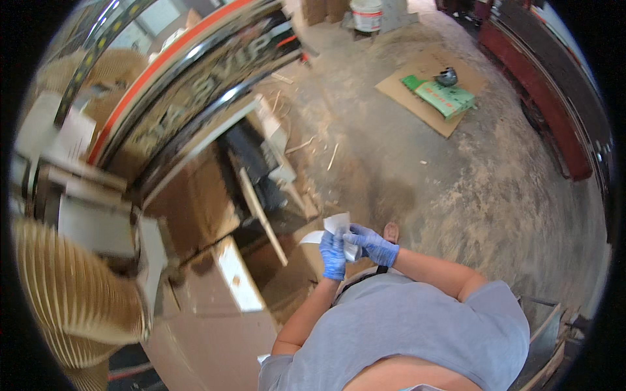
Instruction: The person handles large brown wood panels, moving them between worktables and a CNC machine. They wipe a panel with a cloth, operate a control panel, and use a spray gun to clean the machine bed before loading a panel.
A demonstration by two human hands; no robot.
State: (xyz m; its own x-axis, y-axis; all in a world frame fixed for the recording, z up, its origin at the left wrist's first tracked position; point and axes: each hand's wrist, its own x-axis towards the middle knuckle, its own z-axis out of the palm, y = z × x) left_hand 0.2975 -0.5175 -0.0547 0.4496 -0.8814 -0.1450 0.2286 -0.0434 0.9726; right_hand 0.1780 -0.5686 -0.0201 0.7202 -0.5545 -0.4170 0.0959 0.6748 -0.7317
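Note:
Close in front of my body, both my hands wear blue-and-white knit gloves. My left hand (333, 255) is closed on a white, paper-like piece (337, 223), part of which sticks up above the fingers. A pointed flap of the same white stuff juts out to the left. My right hand (373, 245) pinches the piece from the other side, and a whitish rounded portion shows below between the hands. Whether it is folded paper, film or a small roll I cannot make out. The fingertips are partly hidden behind it.
A large machine with an orange-edged beam (171, 55) stands at upper left, beside a ribbed tan hose (78, 293). Nearer are a brown panel (208, 339) and wood strips (261, 215). Cardboard (399, 98) bearing a green bag (450, 99) lies on the floor. A dark red frame (541, 98) stands right.

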